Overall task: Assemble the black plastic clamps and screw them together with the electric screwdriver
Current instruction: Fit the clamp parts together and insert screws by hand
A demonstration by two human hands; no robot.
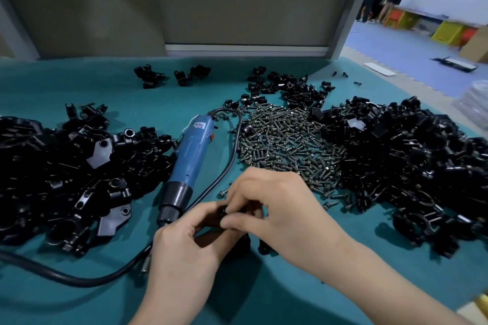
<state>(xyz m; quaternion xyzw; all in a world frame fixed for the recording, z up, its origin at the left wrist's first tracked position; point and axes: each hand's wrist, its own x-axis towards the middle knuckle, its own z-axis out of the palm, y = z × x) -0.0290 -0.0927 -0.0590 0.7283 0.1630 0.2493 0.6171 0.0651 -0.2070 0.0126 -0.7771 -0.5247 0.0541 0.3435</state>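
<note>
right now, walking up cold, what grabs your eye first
The left hand and right hand meet at the near centre, both pinching a small black clamp piece. The blue electric screwdriver lies untouched just beyond them, to the left. A heap of screws sits mid-table between the left pile and right pile of black parts.

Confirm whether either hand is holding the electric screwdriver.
No: the electric screwdriver lies on the mat while the left hand and right hand grip a black clamp.

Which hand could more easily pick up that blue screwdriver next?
Probably the left. The left hand lies right beside the tip of the blue screwdriver, while the right hand sits nearer the screw pile. Both hands grip the black clamp, so one must let go first.
</note>
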